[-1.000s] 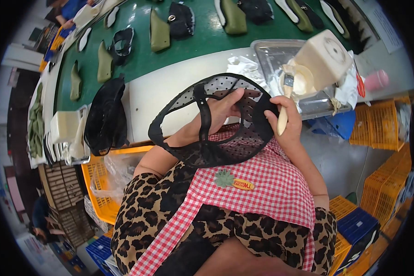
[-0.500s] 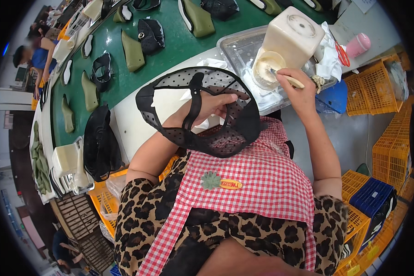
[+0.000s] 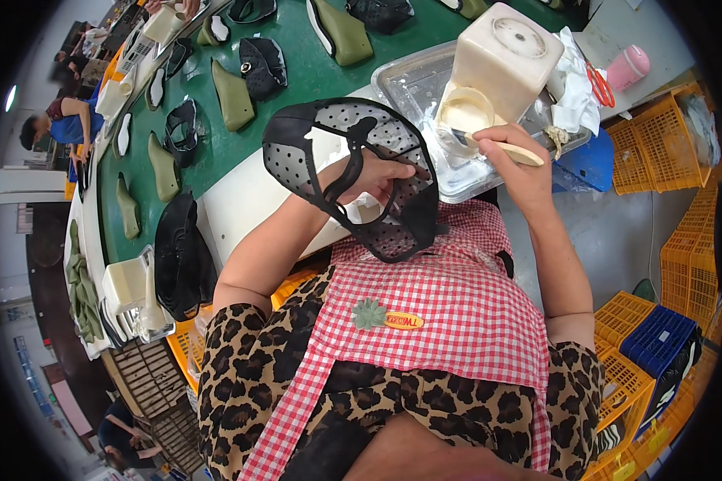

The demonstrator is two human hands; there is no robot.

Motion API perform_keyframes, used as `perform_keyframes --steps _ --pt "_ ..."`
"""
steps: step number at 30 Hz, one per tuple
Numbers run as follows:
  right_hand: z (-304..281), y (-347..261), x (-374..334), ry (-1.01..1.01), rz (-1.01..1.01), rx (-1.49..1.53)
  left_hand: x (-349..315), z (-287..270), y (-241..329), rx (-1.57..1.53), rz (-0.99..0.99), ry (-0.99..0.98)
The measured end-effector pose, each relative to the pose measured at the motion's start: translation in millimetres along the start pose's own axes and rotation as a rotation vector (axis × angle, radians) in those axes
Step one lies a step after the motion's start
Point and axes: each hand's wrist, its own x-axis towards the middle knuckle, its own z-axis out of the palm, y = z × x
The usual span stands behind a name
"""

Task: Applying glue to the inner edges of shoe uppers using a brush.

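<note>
My left hand is closed on a black shoe upper of dotted sheer mesh with a dark band and strap. The upper hangs open around the hand, over the table's edge and my checked apron. My right hand grips a brush by its pale wooden handle. The brush head lies against the near rim of a round cup with creamy white paste in it. This cup adjoins an upturned off-white plastic container, both standing in a clear, smeared tray.
Olive shoe lasts and black uppers lie on the green conveyor belt. White cloth, red-handled scissors and a pink bottle sit right of the tray. Yellow crates stand at right. People work far left.
My right hand has drawn the brush from inside the cup down to its near rim. The upper in my left hand has tilted and turned. The whole view has shifted slightly.
</note>
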Motion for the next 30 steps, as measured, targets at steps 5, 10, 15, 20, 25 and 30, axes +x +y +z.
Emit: perform_keyframes --steps 5,10,15,20,25,30 --pt "-3 -46 11 -0.029 -0.413 -0.098 9 2 -2 0.118 -0.013 0.064" --pt "0 -52 21 -0.067 -0.488 -0.152 -10 18 21 0.367 0.045 0.207" --pt "2 -30 9 -0.060 -0.421 -0.179 -8 14 21 0.531 0.036 0.258" --pt "8 -7 -16 -0.040 -0.201 -0.110 0 0 1 0.087 0.117 0.040" --pt "7 -11 -21 0.030 -0.206 -0.111 -3 -2 5 0.030 0.081 0.022" --pt "9 -37 -3 0.029 -0.435 -0.121 9 -3 -5 0.129 0.063 0.068"
